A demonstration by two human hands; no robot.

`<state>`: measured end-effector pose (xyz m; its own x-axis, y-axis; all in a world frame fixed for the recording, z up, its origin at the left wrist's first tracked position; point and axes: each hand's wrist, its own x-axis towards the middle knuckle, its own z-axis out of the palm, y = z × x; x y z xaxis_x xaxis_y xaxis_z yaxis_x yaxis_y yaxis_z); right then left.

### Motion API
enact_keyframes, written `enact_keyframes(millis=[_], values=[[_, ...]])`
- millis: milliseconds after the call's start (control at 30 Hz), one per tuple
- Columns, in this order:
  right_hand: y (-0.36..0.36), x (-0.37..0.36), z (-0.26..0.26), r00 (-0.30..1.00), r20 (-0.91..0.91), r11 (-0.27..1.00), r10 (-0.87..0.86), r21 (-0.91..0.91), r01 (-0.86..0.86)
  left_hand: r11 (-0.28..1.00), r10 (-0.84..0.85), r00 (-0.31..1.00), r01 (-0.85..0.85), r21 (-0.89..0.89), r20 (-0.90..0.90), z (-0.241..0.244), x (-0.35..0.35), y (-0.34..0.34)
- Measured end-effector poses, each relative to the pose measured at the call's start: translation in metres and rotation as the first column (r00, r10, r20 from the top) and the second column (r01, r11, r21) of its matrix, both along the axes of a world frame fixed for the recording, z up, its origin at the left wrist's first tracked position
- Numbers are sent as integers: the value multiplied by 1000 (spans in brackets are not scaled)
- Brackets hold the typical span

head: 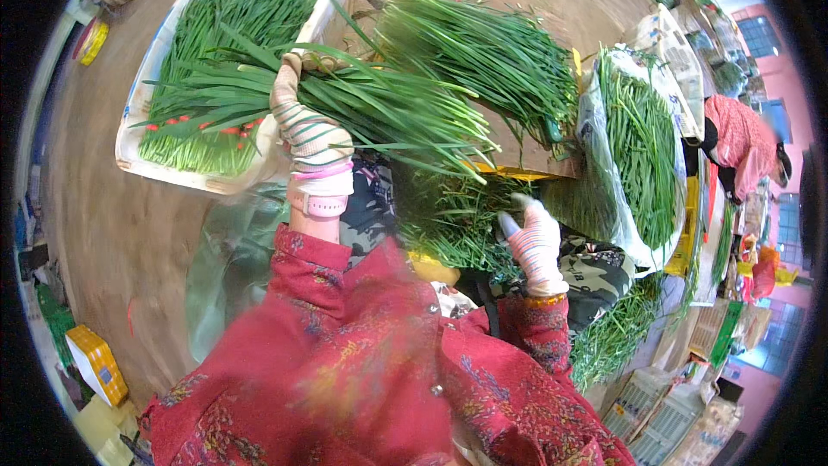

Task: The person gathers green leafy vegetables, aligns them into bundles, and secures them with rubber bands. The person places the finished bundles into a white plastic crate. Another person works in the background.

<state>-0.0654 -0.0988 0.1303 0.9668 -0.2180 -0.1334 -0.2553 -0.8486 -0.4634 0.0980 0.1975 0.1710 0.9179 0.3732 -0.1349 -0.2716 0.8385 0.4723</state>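
My left hand [312, 120], in a striped knit glove, grips a loose bunch of garlic chives [414, 107]. The leaves fan out to the left over a white foam box [171, 179], and the pale stem ends point right. My right hand [535, 239], also gloved, has its thumb and forefinger apart and nothing between them. It hovers beside loose chive trimmings [462, 226] between my knees. Ahead, a large heap of chives [479, 52] lies on a low wooden board [508, 136]. Inside the foam box are chive bundles [239, 26] tied with red bands.
To the right stands a clear plastic bag [598, 136] full of chives. More trimmings [614, 336] cover the floor beside my right knee. A green plastic sheet [226, 265] lies at my left. Farther right, a person [744, 142] in pink bends over near stacked crates [673, 408].
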Motion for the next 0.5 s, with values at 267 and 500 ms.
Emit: enact_keyframes(millis=[267,500], values=[[62,61,42,802,542,964,251,-68,-256,996,-13,993,3,-89,-117,6,-2,2],[65,79,45,614,379,721,693,-382,-578,999,-22,998,19,-42,-61,-1,-1,10]])
